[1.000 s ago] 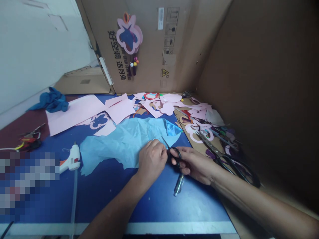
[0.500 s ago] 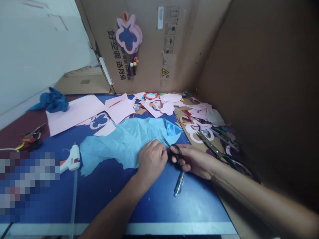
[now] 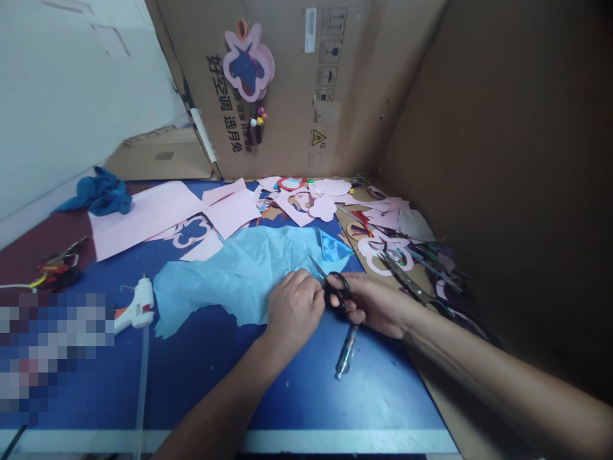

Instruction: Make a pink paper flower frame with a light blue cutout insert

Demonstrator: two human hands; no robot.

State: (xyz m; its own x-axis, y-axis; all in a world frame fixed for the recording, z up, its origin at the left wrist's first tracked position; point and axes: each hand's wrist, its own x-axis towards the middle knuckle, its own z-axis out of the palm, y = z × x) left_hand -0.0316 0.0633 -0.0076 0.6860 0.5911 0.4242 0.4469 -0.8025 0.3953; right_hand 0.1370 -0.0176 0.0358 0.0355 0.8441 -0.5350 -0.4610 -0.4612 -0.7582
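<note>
A crumpled sheet of light blue cloth (image 3: 230, 268) lies across the middle of the table, with a shinier blue piece (image 3: 335, 246) at its right end. My left hand (image 3: 295, 300) is closed at the cloth's near edge and grips it; the fingertips are mostly hidden. Just to its right, my right hand (image 3: 368, 300) holds a small pair of scissors (image 3: 340, 282) by the black handles. The blades point up and left over the cloth, close to my left knuckles. Below the right hand lies a clear pen (image 3: 345, 354).
A white glue gun (image 3: 142, 303) with a long glue stick (image 3: 142, 383) lies left. Pink paper sheets (image 3: 148, 220) and cut-outs fill the back. Large shears (image 3: 407, 281) lie at the right. Cardboard walls (image 3: 364, 83) stand behind and right; a paper flower ornament (image 3: 261, 89) hangs there.
Both hands stay almost in place, with my right hand and the scissors shifting very slightly. The cloth lies as before.
</note>
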